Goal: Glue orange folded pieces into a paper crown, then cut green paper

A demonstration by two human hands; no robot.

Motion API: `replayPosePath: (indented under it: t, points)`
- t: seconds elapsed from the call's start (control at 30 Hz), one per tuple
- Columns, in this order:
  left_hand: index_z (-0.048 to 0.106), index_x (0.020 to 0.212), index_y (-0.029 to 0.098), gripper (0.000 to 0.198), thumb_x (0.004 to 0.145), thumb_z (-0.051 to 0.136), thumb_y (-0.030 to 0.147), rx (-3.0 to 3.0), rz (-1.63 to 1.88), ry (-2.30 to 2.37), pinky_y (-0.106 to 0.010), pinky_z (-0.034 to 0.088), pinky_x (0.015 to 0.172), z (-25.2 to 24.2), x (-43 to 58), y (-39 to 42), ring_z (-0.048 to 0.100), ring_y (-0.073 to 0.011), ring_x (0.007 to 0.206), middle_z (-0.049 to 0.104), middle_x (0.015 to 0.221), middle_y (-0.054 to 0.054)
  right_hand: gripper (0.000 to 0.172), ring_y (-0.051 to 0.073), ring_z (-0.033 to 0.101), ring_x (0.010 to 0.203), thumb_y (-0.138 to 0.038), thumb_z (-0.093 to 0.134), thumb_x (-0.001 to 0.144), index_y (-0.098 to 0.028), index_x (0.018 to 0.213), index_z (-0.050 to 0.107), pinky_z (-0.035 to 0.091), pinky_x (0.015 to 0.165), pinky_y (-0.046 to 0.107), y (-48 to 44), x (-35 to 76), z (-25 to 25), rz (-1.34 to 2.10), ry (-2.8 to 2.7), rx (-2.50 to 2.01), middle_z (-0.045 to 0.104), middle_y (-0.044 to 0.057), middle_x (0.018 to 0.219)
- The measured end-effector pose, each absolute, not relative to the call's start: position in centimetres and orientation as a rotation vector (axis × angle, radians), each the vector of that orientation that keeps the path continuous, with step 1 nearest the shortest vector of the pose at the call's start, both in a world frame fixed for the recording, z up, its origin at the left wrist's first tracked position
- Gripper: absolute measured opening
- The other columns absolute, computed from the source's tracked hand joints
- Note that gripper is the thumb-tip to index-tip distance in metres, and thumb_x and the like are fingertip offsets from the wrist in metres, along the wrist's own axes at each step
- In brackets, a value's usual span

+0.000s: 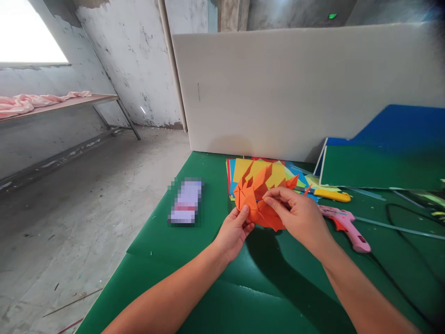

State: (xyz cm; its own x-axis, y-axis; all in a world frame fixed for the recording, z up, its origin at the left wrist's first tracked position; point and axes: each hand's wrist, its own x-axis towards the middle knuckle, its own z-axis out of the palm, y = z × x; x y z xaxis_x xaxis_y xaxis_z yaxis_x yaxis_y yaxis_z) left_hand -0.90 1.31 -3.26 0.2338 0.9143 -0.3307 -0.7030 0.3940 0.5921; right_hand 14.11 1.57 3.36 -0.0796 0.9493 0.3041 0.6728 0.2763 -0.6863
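Folded orange paper piece (248, 197): many-pointed, with layered creases and upright flaps. Held above the green work surface (205, 260), in front of the stack of coloured sheets (274, 169).

Handling (judged): very light; firm where the folds stack up, springy and soft at the single-layer points. Not likely slippery. Fragile in the sense of crushing: the thin tips would bend or crease under a hard grip. Best hold is a light pinch on the thick, folded lower body, keeping clear of the points.

Position relative to hands: the piece lies between them. Left hand (234, 234) grips its lower left edge, thumb on the near face, the other fingers curled beneath. Right hand (301, 215) comes in from the right side; thumb and index fingertip are brought together on the paper near its middle, apparently pinching a fold. Exact layer pinched: cannot tell.

Outward: yellow-handled cutter (332, 195) and pink glue gun (349, 227) just beyond the right hand; blurred-out flat object (186, 202) to the left, well apart from the piece.
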Motion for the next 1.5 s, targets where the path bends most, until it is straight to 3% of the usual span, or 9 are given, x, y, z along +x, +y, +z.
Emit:
replayPosePath:
  t: [0.23, 0.47, 0.67, 1.33, 1.5]
  points:
    - [0.065, 0.09, 0.016, 0.041, 0.062, 0.086, 0.038, 0.361, 1.138, 0.711, -0.015, 0.046, 0.058, -3.5, -0.9, 1.3, 0.053, -0.0034, 0.06, 0.063, 0.081, 0.002, 0.015, 0.018, 0.068, 0.077, -0.033, 0.052, 0.09, -0.024, 0.086, 0.063, 0.047, 0.061, 0.026, 1.4, 14.0, 3.3, 0.476, -1.863, -1.478, 0.073, -0.001, 0.086]
    - [0.065, 0.092, 0.017, 0.037, 0.066, 0.084, 0.035, 0.352, 1.145, 0.692, -0.015, 0.048, 0.059, -3.2, -1.0, 1.3, 0.057, -0.0044, 0.063, 0.066, 0.085, 0.001, 0.012, 0.014, 0.06, 0.052, -0.035, 0.054, 0.088, -0.025, 0.09, 0.059, 0.041, 0.047, 0.025, 0.7, 13.3, 4.0, 0.402, -1.982, -1.505, 0.069, -0.003, 0.07]
    - [0.066, 0.091, 0.016, 0.037, 0.066, 0.084, 0.035, 0.353, 1.139, 0.689, -0.014, 0.047, 0.058, -3.3, -1.0, 1.3, 0.055, -0.0036, 0.061, 0.065, 0.082, 0.001, 0.011, 0.019, 0.07, 0.082, -0.023, 0.049, 0.088, -0.026, 0.094, 0.058, 0.049, 0.062, 0.028, 0.9, 13.6, 3.6, 0.426, -2.014, -1.466, 0.074, 0.0, 0.091]
    - [0.066, 0.092, 0.017, 0.035, 0.067, 0.083, 0.034, 0.316, 1.194, 0.688, -0.015, 0.048, 0.059, -3.4, -0.7, 1.0, 0.058, -0.0046, 0.063, 0.066, 0.083, 0.001, 0.014, 0.019, 0.072, 0.078, -0.028, 0.054, 0.085, -0.027, 0.091, 0.066, 0.054, 0.063, 0.029, 0.8, 13.1, 3.1, 0.491, -1.852, -1.503, 0.075, -0.001, 0.089]
    - [0.067, 0.092, 0.017, 0.034, 0.064, 0.085, 0.026, 0.342, 1.2, 0.61, -0.015, 0.049, 0.066, -3.0, -0.5, 0.6, 0.063, -0.0068, 0.075, 0.069, 0.096, -0.001, 0.015, 0.019, 0.072, 0.082, -0.027, 0.054, 0.084, -0.027, 0.092, 0.067, 0.055, 0.065, 0.029, 0.8, 13.3, 3.3, 0.53, -1.817, -1.524, 0.075, -0.001, 0.092]
